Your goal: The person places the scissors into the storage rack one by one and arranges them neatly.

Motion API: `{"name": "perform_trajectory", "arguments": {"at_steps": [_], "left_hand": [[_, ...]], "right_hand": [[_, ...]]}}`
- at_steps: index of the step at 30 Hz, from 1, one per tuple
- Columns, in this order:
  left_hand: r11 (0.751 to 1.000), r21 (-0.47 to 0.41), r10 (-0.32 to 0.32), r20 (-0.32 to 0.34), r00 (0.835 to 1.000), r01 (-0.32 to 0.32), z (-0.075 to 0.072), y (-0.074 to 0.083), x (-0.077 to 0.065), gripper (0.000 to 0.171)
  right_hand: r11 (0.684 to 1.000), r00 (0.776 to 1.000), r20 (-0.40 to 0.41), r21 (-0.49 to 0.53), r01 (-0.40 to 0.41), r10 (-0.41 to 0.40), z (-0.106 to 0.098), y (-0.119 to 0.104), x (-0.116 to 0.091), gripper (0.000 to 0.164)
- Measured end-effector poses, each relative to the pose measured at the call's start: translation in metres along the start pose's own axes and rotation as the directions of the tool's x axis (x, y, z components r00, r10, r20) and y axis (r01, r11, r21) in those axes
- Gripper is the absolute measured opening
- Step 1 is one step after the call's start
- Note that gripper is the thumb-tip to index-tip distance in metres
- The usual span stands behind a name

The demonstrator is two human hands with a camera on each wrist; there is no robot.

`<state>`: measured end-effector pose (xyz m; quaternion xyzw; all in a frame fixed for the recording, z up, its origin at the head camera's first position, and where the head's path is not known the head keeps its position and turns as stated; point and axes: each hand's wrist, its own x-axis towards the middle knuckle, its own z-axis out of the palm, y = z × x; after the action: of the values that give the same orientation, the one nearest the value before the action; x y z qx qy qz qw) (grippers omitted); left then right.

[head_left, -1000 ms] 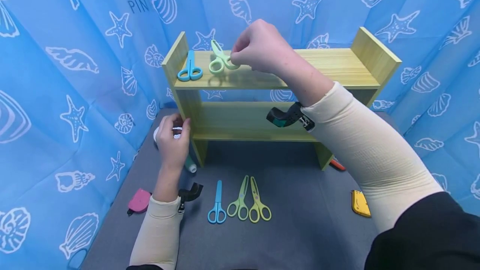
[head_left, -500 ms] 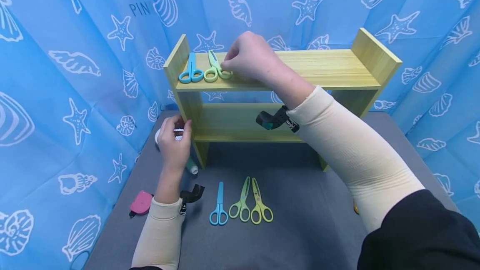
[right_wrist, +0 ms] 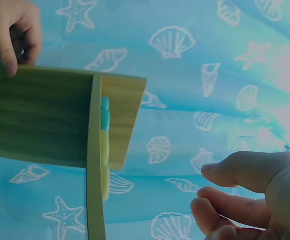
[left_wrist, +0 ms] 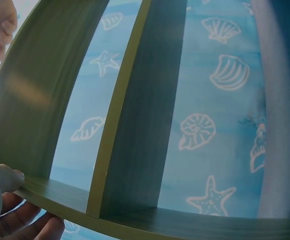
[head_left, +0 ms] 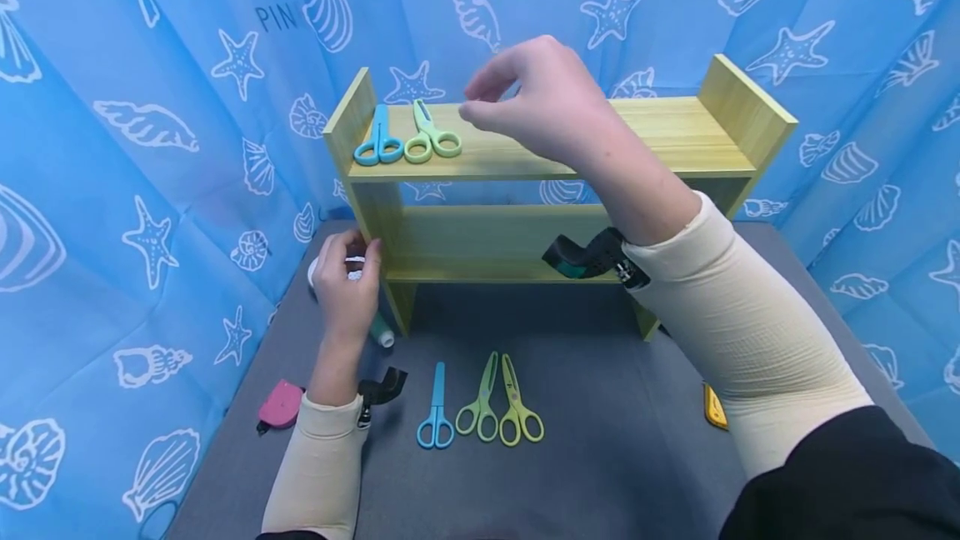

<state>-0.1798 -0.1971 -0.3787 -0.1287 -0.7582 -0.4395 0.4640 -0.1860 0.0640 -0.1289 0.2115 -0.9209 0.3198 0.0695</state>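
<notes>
A two-tier wooden shelf (head_left: 510, 244) stands on the grey table. My left hand (head_left: 347, 286) holds its left side panel; in the left wrist view the thumb (left_wrist: 7, 176) lies on one side of the panel and the fingers on the other. On the top board, blue scissors (head_left: 380, 144) lie nearest the left end. Pale green scissors (head_left: 431, 140) lie just right of them, slightly parted from my right hand (head_left: 551, 102). That hand hovers above the board, holding nothing, thumb and fingers apart, as the right wrist view also shows.
On the table before the shelf lie blue scissors (head_left: 436, 415), green scissors (head_left: 480, 407) and yellow-green scissors (head_left: 517, 407). A pink tape measure (head_left: 281, 404) lies left, a yellow tool (head_left: 715, 407) right. A green tube (head_left: 382, 332) rests by the shelf's left foot.
My right hand lowered the pale green scissors onto the top board beside the blue pair, let them go, then rose and moved right. The left hand stayed on the shelf.
</notes>
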Motion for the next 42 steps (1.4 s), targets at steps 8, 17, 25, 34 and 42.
{"name": "perform_trajectory", "arguments": {"at_steps": [8,17,25,34,42], "left_hand": [[1.0,0.01,0.006,-0.003,1.0,-0.006,-0.001,0.001,-0.001,0.015],[1.0,0.025,-0.01,0.005,1.0,0.01,0.001,0.0,-0.003,0.018],[1.0,0.011,-0.011,-0.007,1.0,0.011,0.001,0.001,-0.002,0.016],[1.0,0.005,0.009,-0.017,1.0,-0.009,0.002,0.003,-0.001,0.014],[1.0,0.007,-0.019,-0.008,1.0,0.019,0.001,0.001,-0.002,0.016]], "right_hand": [[0.996,0.994,-0.098,0.068,0.061,-0.054,-0.004,0.011,-0.039,0.025],[0.973,0.945,-0.255,0.056,0.225,-0.204,0.006,0.031,-0.085,0.016],[0.946,0.922,-0.266,0.082,0.313,-0.282,0.022,0.045,-0.12,0.017],[0.909,0.898,-0.234,0.105,0.404,-0.373,0.055,0.071,-0.149,0.029],[0.914,0.92,-0.162,0.143,0.379,-0.356,0.09,0.098,-0.172,0.036]]}}
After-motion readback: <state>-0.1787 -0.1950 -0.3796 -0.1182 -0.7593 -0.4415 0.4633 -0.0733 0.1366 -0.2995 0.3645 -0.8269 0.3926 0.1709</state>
